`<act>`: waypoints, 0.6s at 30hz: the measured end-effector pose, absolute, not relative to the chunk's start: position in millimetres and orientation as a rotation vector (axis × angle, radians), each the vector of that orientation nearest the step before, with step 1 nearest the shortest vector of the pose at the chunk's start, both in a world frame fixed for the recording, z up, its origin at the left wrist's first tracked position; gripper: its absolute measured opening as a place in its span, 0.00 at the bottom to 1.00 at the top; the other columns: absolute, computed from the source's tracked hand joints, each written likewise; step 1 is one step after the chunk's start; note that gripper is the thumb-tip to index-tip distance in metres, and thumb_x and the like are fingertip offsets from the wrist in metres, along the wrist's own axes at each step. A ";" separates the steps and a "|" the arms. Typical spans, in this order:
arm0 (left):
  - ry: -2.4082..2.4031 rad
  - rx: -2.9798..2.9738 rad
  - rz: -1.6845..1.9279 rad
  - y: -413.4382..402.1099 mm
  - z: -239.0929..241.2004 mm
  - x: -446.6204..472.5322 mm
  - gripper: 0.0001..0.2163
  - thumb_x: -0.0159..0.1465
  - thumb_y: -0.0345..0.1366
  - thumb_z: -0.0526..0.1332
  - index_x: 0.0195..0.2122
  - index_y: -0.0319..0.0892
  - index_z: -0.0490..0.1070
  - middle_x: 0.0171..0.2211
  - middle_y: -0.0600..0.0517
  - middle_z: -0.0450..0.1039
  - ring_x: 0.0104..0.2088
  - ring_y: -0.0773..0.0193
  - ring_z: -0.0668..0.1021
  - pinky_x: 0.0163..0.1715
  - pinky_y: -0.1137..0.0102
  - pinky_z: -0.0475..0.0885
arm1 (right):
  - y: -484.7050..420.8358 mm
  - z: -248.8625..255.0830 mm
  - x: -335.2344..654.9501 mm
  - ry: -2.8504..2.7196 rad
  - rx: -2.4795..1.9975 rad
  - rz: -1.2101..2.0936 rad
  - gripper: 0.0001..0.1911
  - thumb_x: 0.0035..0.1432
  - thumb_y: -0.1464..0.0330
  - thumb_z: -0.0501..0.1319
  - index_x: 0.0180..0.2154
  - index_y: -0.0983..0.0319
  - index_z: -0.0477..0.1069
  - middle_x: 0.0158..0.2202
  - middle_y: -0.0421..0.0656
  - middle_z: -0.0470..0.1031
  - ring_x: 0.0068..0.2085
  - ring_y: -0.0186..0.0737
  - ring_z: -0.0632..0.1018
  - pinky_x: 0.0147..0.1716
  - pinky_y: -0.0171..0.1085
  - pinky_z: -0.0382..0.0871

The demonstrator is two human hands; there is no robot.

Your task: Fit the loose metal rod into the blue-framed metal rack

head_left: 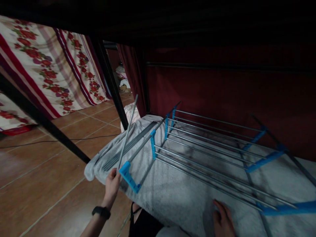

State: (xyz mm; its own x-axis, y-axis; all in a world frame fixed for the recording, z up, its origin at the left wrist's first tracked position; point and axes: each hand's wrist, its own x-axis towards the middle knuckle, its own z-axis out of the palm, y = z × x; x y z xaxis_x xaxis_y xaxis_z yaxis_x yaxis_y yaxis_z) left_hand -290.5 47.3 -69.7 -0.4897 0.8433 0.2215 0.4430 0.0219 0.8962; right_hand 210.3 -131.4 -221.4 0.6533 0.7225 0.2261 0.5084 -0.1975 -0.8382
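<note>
My left hand [113,183] is closed around the lower end of a thin metal rod [128,131], which points up and away at a slant. Right beside that hand is a blue plastic bracket [129,177] on the corner of a rack frame. The rack lies on a grey blanket [177,194], with blue brackets and several metal bars [209,135] running across between its sides. My right hand [223,219] rests low over the blanket, in front of the nearest bars, its fingers loosely curved and apart with nothing visible in them.
More loose metal rods [130,144] lie together on the blanket's left part. Dark bed-frame posts [115,85] and a low dark beam overhead bound the space. A maroon cloth [209,95] hangs behind. A floral curtain [49,72] hangs beyond the tiled floor [49,174].
</note>
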 end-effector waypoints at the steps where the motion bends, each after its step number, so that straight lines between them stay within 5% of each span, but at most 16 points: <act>1: 1.904 1.203 1.508 38.5 -69.4 -289.2 0.28 0.56 0.68 0.66 0.24 0.48 0.63 0.20 0.57 0.62 0.24 0.63 0.69 0.25 0.68 0.69 | -131.2 -220.3 209.6 -0.985 -1.860 0.259 0.28 0.54 0.40 0.61 0.42 0.53 0.80 0.48 0.51 0.84 0.50 0.62 0.85 0.56 0.63 0.80; 7: 1.745 0.935 1.634 -17.7 -72.5 -284.9 0.32 0.59 0.71 0.64 0.20 0.49 0.57 0.17 0.57 0.56 0.19 0.66 0.60 0.18 0.69 0.58 | -130.5 -215.1 204.7 -0.993 -1.843 0.258 0.25 0.56 0.46 0.59 0.43 0.55 0.81 0.49 0.52 0.84 0.52 0.60 0.84 0.58 0.61 0.78; 13: 1.796 1.343 1.307 -77.8 -80.2 -277.9 0.35 0.57 0.78 0.58 0.20 0.49 0.69 0.19 0.51 0.68 0.22 0.56 0.72 0.22 0.62 0.72 | -131.1 -206.7 205.8 -0.890 -1.789 0.395 0.26 0.53 0.47 0.61 0.45 0.56 0.81 0.51 0.51 0.84 0.55 0.60 0.83 0.63 0.61 0.74; 18: 1.626 1.801 0.775 -92.9 -88.3 -254.4 0.31 0.67 0.71 0.52 0.25 0.50 0.74 0.23 0.49 0.77 0.26 0.52 0.81 0.31 0.62 0.78 | -135.4 -184.7 205.8 -0.659 -1.783 0.585 0.33 0.49 0.42 0.66 0.47 0.58 0.81 0.53 0.50 0.84 0.59 0.63 0.82 0.62 0.59 0.77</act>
